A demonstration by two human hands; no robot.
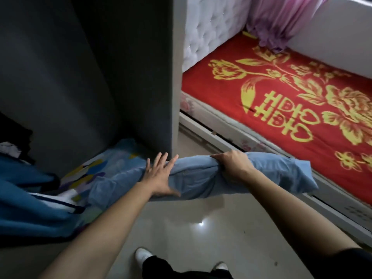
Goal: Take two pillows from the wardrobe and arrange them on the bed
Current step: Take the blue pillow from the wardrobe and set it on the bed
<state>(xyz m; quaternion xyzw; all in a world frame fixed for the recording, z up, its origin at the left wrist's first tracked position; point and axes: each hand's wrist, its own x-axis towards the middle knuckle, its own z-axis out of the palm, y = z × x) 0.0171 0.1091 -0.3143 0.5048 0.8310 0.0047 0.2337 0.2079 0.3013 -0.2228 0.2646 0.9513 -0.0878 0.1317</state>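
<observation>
**Pillow half out of the wardrobe, held by one pinch**

The pillow (201, 176) is hanging between wardrobe (100, 77) and bed (281, 97), its left end resting on the wardrobe's bottom shelf among the bedding (86, 174), its right end sagging in the air above the floor (191, 222), just short of the bed's near edge. The right hand (231, 166) is closing over the top of it, bunching the cover in its fingers. The left hand (161, 176) is lying open and flat against the pillow's side, fingers spread, gripping nothing.

The risks, as I judge them:
- The right hand is taking most of the load through cloth alone; the filling may be sliding inside the cover, so the pillow could droop and brush the floor.
- With the left hand only pressing, a sideways pull could let that end slip free and swing down.
- The pillow's left end is lying against the patterned bedding, which may be dragging out with it over the shelf's front edge.
- The wardrobe's side panel is standing near the pillow's path, and a corner may be catching there.
</observation>
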